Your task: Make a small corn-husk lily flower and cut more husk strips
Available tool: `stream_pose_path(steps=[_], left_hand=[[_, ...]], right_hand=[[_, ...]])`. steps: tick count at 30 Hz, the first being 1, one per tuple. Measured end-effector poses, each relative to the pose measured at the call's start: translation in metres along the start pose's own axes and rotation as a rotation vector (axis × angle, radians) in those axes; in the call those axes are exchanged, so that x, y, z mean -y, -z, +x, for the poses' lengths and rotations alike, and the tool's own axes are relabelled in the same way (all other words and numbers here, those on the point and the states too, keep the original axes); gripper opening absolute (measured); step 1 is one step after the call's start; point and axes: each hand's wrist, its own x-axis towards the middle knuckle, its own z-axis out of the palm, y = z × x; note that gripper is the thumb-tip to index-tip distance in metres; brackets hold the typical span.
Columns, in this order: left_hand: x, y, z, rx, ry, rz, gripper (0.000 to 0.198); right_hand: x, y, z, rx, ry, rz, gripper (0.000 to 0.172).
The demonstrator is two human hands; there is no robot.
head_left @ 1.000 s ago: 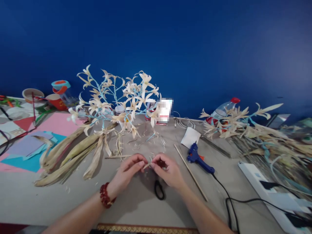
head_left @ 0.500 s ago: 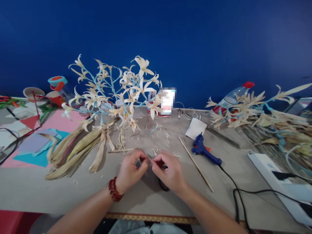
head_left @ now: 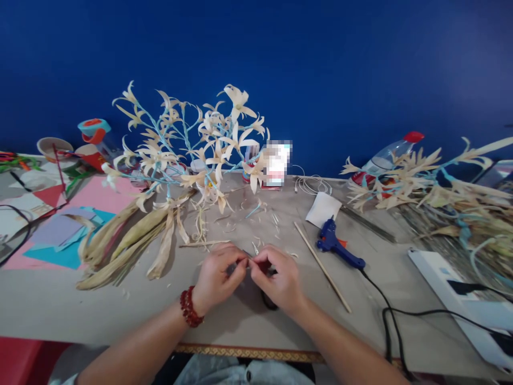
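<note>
My left hand, with a red bead bracelet on its wrist, is closed in a pinch over the front middle of the table. Fingertip to fingertip with it, my right hand is pinched too. Whatever they hold between them is too small to make out. Beneath my right hand lies a pair of scissors, its black handle and blade tip partly showing. Left of my hands rest dried corn husks. Cream husk flowers on light blue stems stand behind.
A blue glue gun with a black cord lies to the right, near a thin wooden stick and a white power strip. More flowers and a tilted bottle are at the back right. Coloured paper covers the left.
The fingertips of my two hands have come slightly closer together. Both hands stay pinched in about the same place, and the view has shifted a little.
</note>
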Motion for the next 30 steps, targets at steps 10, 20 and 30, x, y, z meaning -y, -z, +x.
stream_pose_path(steps=[10, 20, 30], left_hand=[[0.015, 0.007, 0.000, -0.150, -0.049, 0.186, 0.014], [0.003, 0.000, -0.002, -0.022, -0.129, 0.141, 0.011], [0.010, 0.008, 0.000, -0.168, -0.019, 0.079, 0.022]], right_hand=[[-0.002, -0.001, -0.005, -0.191, 0.169, -0.028, 0.010], [-0.003, -0.006, -0.004, -0.129, 0.143, -0.040, 0.011], [0.000, 0.001, -0.004, -0.248, 0.204, 0.014, 0.012]])
